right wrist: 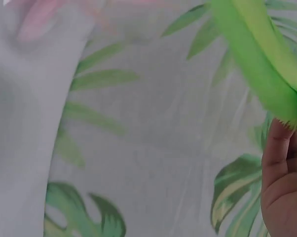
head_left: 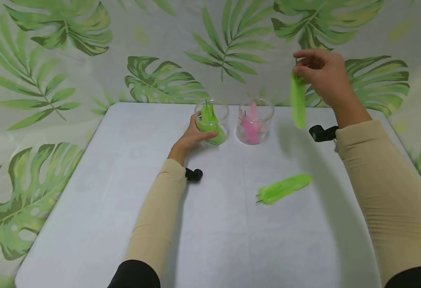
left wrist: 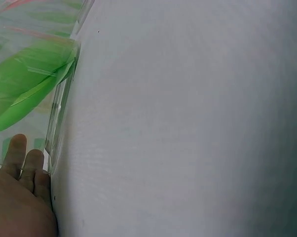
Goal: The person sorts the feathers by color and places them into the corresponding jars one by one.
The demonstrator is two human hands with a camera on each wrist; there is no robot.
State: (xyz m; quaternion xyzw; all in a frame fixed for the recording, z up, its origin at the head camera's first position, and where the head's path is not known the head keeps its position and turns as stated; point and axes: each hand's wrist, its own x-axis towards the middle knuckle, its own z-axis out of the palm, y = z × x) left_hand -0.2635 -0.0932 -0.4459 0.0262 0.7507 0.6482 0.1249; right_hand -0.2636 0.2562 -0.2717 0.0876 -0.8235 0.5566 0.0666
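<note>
From the head view I note my right hand (head_left: 322, 74) raised above the far right part of the white table (head_left: 124, 224), fingers pinching the quill end of a green feather (head_left: 298, 102); the feather hangs straight down from the pinch, clear of the table and of both jars; it is blurred, so I cannot make out its tip exactly. In the right wrist view the same feather (right wrist: 259, 59) crosses the upper right corner, with my fingers (right wrist: 281, 168) below it at the right edge; the pinch itself is out of that frame.

My left hand (head_left: 192, 138) rests on the table, fingers curled round the near side of the left jar (head_left: 212, 120); this clear jar stands upright and holds green feathers (head_left: 210, 120). The left wrist view confirms it; fingertips (left wrist: 25, 160) lie against the jar wall (left wrist: 59, 113), green feathers (left wrist: 25, 84) showing through the glass.

Just to the right of that jar, close but not touching as far as I can tell, stands a second clear jar (head_left: 255, 120), upright, holding pink feathers (head_left: 250, 126).

A loose green feather (head_left: 284, 188) lies flat on the table, nearer to me than the jars, well apart from both hands; it slants up towards the right.

Both sleeves are beige; a small black wrist camera sits at each wrist, left (head_left: 194, 175) and right (head_left: 322, 133); the backdrop (head_left: 70, 48) is a leaf print cloth.
</note>
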